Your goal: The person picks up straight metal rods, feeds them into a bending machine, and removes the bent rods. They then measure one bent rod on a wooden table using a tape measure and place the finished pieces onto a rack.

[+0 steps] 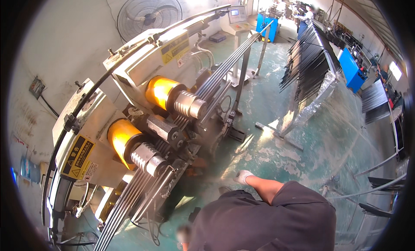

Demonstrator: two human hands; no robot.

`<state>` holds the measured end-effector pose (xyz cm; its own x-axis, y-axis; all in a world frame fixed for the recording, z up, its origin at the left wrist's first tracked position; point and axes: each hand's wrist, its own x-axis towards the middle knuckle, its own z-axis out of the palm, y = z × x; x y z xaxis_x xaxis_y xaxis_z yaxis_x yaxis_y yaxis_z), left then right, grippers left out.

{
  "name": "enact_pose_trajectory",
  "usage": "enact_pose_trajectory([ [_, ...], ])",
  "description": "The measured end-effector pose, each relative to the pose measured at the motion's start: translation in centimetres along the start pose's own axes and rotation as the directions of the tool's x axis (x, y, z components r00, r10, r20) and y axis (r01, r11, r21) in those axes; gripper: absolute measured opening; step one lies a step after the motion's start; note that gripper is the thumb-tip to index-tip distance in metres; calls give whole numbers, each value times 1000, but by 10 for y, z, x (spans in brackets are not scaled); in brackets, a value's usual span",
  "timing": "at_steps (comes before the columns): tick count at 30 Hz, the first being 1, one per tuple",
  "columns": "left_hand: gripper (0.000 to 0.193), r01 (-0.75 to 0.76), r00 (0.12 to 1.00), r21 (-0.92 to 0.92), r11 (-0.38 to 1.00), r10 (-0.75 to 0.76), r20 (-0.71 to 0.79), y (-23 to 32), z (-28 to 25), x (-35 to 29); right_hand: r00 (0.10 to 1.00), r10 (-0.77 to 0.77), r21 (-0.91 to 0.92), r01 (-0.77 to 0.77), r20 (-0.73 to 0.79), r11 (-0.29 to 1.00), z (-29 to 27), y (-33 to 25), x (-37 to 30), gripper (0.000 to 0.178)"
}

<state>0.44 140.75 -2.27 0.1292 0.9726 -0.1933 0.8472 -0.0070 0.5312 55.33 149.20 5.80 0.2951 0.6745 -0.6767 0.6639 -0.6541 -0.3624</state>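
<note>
Neither of my hands can be made out. Dark clothing (259,220) fills the lower middle. From it a bare lower leg (264,187) reaches left to a foot in white footwear (243,176). At the lower edge, left of the cloth, is a small blurred patch (183,233); I cannot tell what it is. Closest on the left is a pale machine with two yellow-orange cylinders (161,92), each ending in a ridged metal roller (190,105). Several long thin metal rods (121,212) run through below the rollers and slant up to the far right.
A caged fan (149,15) is against the wall; a control panel (237,15) stands beyond the machine. To the right a metal rack (317,93) carries dark rods. Blue machines (352,69) and a person (308,15) are farther back. The green floor (259,151) is worn.
</note>
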Motion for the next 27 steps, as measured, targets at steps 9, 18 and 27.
enact_pose_trajectory([
  [9, 18, 100, 995, 605, 790, -71, -72, -53, -22, 5, 999, 36, -128, -31, 37, 991, 19, 44, 20, 53],
  [18, 17, -216, 594, -903, 371, -684, -423, -5, -314, 54, 996, -6, 62, 12, -88, 998, -38, -1, 19, 52],
  [27, 58, -610, 509, -548, 573, -247, -825, 273, -519, 73, 952, -214, 585, 303, -217, 753, -103, -121, -19, 39],
])
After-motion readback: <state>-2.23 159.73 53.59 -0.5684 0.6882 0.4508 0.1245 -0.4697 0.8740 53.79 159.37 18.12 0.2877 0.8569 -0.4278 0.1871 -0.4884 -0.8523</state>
